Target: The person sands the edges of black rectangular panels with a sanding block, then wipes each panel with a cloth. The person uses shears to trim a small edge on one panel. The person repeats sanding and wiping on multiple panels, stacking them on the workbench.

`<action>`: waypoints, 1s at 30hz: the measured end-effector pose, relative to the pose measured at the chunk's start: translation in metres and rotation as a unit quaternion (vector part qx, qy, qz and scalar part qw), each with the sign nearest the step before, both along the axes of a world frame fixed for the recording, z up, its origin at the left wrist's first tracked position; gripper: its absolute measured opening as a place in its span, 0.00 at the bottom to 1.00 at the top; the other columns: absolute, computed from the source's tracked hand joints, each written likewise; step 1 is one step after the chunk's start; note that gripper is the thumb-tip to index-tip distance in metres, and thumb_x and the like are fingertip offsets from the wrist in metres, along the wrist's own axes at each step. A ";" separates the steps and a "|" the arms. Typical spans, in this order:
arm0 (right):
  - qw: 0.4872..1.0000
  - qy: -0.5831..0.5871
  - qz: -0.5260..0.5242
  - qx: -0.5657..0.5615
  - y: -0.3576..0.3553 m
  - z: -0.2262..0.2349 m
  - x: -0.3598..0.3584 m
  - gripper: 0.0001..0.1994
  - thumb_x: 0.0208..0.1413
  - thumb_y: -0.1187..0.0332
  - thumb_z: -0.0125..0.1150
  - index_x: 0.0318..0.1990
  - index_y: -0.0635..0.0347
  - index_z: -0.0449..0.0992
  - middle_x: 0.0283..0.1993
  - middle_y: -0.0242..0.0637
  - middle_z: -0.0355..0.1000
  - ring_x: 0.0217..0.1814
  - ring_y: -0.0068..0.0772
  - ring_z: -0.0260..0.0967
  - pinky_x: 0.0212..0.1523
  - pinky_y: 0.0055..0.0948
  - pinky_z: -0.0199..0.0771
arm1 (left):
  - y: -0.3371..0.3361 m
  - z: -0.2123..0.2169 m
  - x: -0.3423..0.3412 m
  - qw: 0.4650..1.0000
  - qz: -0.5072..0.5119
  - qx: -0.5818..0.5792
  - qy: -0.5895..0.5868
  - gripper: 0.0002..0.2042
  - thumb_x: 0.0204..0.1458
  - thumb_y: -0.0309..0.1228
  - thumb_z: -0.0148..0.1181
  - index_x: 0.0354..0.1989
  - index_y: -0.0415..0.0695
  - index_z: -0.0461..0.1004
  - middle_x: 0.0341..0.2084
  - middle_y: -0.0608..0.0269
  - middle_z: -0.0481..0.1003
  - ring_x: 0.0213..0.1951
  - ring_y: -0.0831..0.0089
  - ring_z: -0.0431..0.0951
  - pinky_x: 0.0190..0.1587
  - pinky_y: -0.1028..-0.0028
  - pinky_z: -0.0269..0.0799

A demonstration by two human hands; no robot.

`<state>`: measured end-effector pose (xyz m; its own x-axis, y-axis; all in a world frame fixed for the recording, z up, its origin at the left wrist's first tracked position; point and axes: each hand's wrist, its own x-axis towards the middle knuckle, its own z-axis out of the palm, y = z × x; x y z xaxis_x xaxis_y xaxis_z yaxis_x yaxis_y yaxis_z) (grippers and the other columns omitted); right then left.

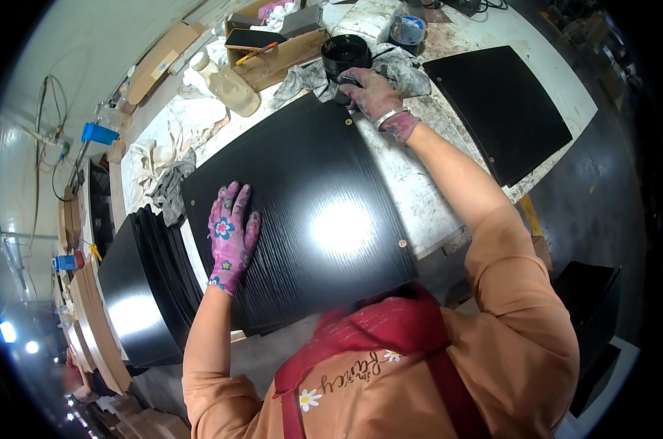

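Observation:
In front of me lies a glossy black wood-grain panel (295,175), with small brass-coloured round fittings near its corners. My left hand (230,230), in a pink flowered glove with dark stains, rests flat on its left part, fingers stretched out. At the panel's far right corner, my right hand (375,95), in a stained pink glove, is closed on a small black pad (342,97); the fingers partly hide it. Just beyond that hand stands a round black tub (346,53) with dark contents, on a grey, stained rag (302,79).
To the right lies another black panel (503,110); more black panels (137,278) stand stacked at the left. Behind are a jug of yellowish liquid (232,86), a cardboard box (273,66), a small blue-filled cup (408,31) and white rags (170,128) on the paint-marked table (419,175).

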<state>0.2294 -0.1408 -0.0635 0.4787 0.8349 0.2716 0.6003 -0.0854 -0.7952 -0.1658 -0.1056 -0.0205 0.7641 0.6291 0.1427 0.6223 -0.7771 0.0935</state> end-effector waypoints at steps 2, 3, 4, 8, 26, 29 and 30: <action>1.000 -0.015 -0.004 0.008 -0.011 0.000 -0.004 0.21 0.55 0.58 0.60 0.53 0.62 0.74 0.54 0.49 0.72 0.57 0.50 0.68 0.59 0.37 0.66 | 0.001 0.001 0.001 1.000 -0.001 -0.002 -0.005 0.27 0.55 0.35 0.56 0.66 0.51 0.62 0.66 0.58 0.59 0.68 0.54 0.55 0.69 0.56 0.48; 1.000 -0.023 -0.006 0.009 -0.019 0.000 -0.008 0.21 0.55 0.59 0.60 0.52 0.62 0.74 0.53 0.49 0.72 0.57 0.50 0.68 0.58 0.37 0.66 | 0.000 0.001 0.002 1.000 0.003 -0.004 -0.008 0.26 0.56 0.35 0.55 0.65 0.51 0.63 0.66 0.58 0.59 0.68 0.54 0.55 0.69 0.56 0.48; 1.000 -0.014 0.009 -0.007 -0.028 0.006 -0.010 0.20 0.55 0.59 0.59 0.52 0.61 0.74 0.51 0.50 0.73 0.55 0.51 0.69 0.57 0.37 0.68 | 0.000 0.000 0.002 1.000 0.004 -0.008 -0.013 0.26 0.56 0.35 0.55 0.65 0.51 0.63 0.66 0.57 0.59 0.68 0.54 0.55 0.69 0.57 0.48; 0.996 0.076 0.007 -0.035 -0.073 0.031 -0.040 0.18 0.55 0.62 0.60 0.50 0.62 0.75 0.47 0.49 0.74 0.47 0.47 0.73 0.48 0.36 0.72 | -0.003 0.000 -0.002 1.000 0.009 -0.010 -0.021 0.25 0.57 0.35 0.54 0.65 0.51 0.63 0.65 0.57 0.60 0.68 0.54 0.55 0.68 0.57 0.49; 0.975 0.211 -0.018 -0.061 -0.247 0.049 -0.130 0.13 0.55 0.73 0.59 0.49 0.62 0.76 0.38 0.35 0.75 0.39 0.24 0.72 0.43 0.24 0.72 | 0.003 -0.008 -0.007 0.999 -0.020 0.020 -0.033 0.23 0.61 0.39 0.49 0.64 0.48 0.64 0.64 0.54 0.62 0.66 0.54 0.58 0.68 0.59 0.51; 0.954 0.284 -0.052 -0.078 -0.277 0.064 -0.157 0.14 0.55 0.71 0.59 0.49 0.61 0.76 0.36 0.31 0.73 0.37 0.20 0.68 0.40 0.21 0.69 | 0.007 -0.015 -0.009 0.997 -0.036 0.033 -0.054 0.23 0.61 0.41 0.49 0.63 0.48 0.65 0.63 0.55 0.63 0.66 0.55 0.59 0.67 0.59 0.52; 0.961 0.261 -0.055 -0.076 -0.288 0.062 -0.162 0.14 0.55 0.71 0.59 0.49 0.61 0.76 0.37 0.31 0.73 0.37 0.20 0.67 0.40 0.21 0.68 | 0.009 -0.016 -0.009 0.997 -0.043 0.033 -0.057 0.23 0.61 0.41 0.49 0.63 0.48 0.65 0.63 0.55 0.63 0.66 0.54 0.59 0.67 0.59 0.52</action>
<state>0.0675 -0.4290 -0.0019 0.6051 0.7820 -0.1499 0.1037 -0.2640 -0.9589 -0.1747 -0.0965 -0.0360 0.7911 0.5490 0.2698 0.5419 -0.8336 0.1072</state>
